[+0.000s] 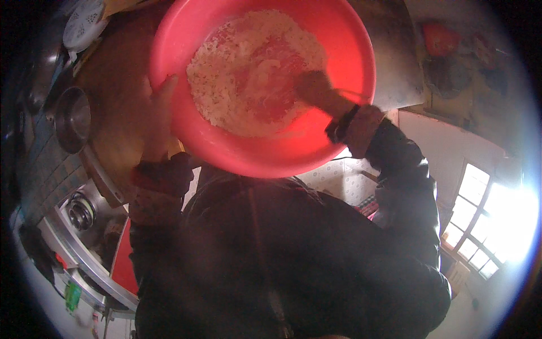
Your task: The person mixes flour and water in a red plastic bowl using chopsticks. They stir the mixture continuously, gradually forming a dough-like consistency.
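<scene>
A large red basin (254,159) stands in front of my body, at the top middle of the head view. In it lies a pale, crumbly, dough-like mass (220,76), spread in a rough ring around a smeared patch of the basin's floor. My left hand (159,110) rests against the basin's left rim, its thumb towards the wall. Down inside the basin, at the right edge of the mass, is my right hand (315,91); its fingers are blurred and dark, so their shape and whether they hold anything cannot be made out.
Left of the basin, a small metal pan (73,120) and a long-bladed knife (106,178) lie on the brown board or counter (114,106). A white patterned lidded or perforated item (83,27) is at the upper left. A metal sink or stove top (91,207) is at lower left.
</scene>
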`<action>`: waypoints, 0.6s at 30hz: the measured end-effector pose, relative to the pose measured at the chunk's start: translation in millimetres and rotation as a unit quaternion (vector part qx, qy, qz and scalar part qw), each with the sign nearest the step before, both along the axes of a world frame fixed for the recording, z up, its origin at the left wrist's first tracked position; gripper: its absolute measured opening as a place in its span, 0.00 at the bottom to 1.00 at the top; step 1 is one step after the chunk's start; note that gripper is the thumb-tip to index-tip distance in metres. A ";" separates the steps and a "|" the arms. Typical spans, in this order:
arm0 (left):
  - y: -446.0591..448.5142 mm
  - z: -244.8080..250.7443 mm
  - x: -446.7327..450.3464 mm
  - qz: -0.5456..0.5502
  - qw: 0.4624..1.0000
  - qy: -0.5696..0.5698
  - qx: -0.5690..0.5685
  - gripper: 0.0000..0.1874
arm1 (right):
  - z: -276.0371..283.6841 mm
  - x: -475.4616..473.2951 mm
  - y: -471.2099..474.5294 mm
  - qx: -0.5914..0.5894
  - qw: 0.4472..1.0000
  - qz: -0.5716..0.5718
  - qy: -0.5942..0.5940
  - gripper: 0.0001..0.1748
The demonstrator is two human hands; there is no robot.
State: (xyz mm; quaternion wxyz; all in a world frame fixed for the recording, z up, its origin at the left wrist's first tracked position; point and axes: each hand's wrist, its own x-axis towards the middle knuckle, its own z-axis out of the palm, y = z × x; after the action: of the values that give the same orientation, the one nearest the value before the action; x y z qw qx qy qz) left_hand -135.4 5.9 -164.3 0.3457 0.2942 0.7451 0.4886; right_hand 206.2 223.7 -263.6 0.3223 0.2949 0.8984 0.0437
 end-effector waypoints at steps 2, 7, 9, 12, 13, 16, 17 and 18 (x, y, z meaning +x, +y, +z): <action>1.9 4.1 4.6 0.010 1.000 -0.004 0.009 0.24 | 19.4 -9.7 -7.5 0.000 0.999 -0.044 0.000 0.11; 6.2 22.9 6.9 -0.012 1.000 0.005 -0.008 0.23 | 39.8 -37.5 -44.8 -0.044 0.996 0.049 0.052 0.11; 4.7 31.5 3.8 -0.034 0.999 0.017 -0.020 0.23 | 43.8 -40.2 -50.3 -0.069 0.993 0.078 0.050 0.11; 3.4 35.1 4.5 -0.029 0.999 0.006 -0.015 0.23 | 50.3 -30.2 -7.3 0.010 0.999 -0.011 0.034 0.11; 2.8 34.0 5.2 -0.011 1.000 -0.004 -0.004 0.23 | 53.8 -29.4 -1.3 0.026 0.998 -0.034 0.037 0.10; 5.8 21.1 9.3 0.031 0.998 -0.038 0.034 0.25 | 53.2 -28.2 -3.2 0.026 0.998 -0.020 0.060 0.10; 5.9 15.3 10.5 0.040 0.997 -0.054 0.039 0.25 | 51.5 -28.6 -14.0 0.003 0.998 0.014 0.064 0.10; 5.4 10.3 8.6 0.040 0.996 -0.064 0.049 0.25 | 52.9 -28.8 -30.9 -0.028 0.996 0.050 0.063 0.10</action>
State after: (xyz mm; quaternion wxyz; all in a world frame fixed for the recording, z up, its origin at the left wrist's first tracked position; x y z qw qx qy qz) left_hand -126.8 11.3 -154.1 0.3583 0.2491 0.7075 0.5558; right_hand 177.4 192.8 -210.8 0.2703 0.2422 0.9317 0.0159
